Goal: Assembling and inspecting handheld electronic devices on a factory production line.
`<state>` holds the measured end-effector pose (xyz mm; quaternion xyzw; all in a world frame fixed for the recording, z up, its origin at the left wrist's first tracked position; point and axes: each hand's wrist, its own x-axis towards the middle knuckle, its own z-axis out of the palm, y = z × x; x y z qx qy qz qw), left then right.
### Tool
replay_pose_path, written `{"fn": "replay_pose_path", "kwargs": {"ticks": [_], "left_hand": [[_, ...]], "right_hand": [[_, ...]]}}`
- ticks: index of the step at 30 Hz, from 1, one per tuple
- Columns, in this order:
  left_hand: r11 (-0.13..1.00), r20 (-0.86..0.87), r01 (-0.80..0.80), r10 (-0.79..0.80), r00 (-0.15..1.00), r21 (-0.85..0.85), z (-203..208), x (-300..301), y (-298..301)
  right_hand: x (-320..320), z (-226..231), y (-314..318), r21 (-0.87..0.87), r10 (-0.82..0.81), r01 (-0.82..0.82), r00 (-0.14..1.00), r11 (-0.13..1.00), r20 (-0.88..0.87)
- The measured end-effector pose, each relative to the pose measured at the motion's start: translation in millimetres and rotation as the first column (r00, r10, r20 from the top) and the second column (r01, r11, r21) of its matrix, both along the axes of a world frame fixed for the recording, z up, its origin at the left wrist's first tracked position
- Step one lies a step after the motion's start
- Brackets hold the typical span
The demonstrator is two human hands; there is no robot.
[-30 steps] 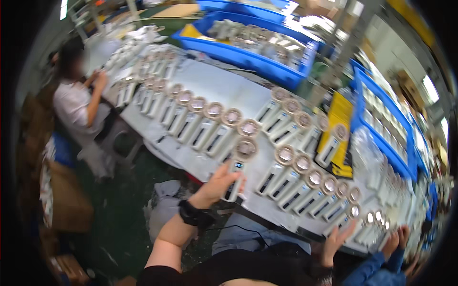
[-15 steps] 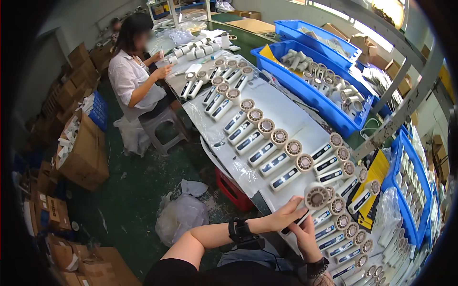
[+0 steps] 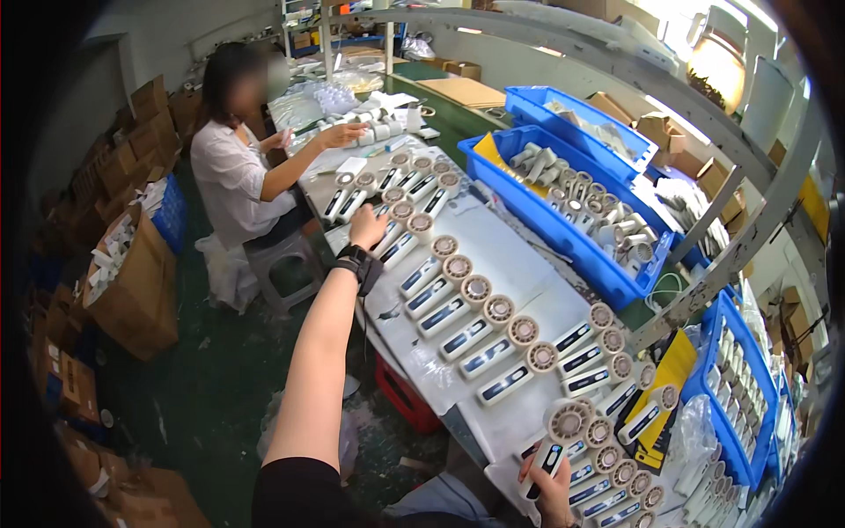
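Reaching far left with the left hand (image 3: 368, 229) to a fan row (image 3: 400, 249), impossible to tell whether pinching; gripping the handheld fan (image 3: 569, 420), earlier in both hands, in the right hand (image 3: 550, 486) alone, beside the near row (image 3: 607, 457); showing lit marks, unreadably small, on its dark panel (image 3: 551, 457).

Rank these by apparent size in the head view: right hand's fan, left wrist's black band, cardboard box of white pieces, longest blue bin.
1. Longest blue bin
2. Cardboard box
3. Fan, likely enlarged by nearness
4. Black band
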<state>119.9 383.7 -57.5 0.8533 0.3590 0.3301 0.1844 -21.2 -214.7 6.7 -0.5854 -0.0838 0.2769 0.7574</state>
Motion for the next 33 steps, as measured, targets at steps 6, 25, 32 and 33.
{"fn": "replay_pose_path", "kwargs": {"ticks": [6,25,32,33], "left_hand": [[0.934,-0.179,0.014,-0.083,0.98,-0.357,-32,31,42],[0.172,0.691,0.805,-0.432,0.58,-0.568,79,-63,-140],[-0.172,0.791,0.815,-0.416,0.449,-0.553,68,-102,-297],[-0.177,0.798,0.819,-0.405,0.445,-0.546,67,-106,-312]], "right_hand": [[-3,-6,-26,-0.193,-0.051,0.056,0.998,0.98,0.028],[12,-9,-13,-0.278,0.072,0.12,0.802,0.953,0.593],[15,-1,12,0.128,-0.261,0.256,0.965,0.958,0.02],[14,0,13,0.126,-0.294,0.288,0.955,0.949,0.034]]}}
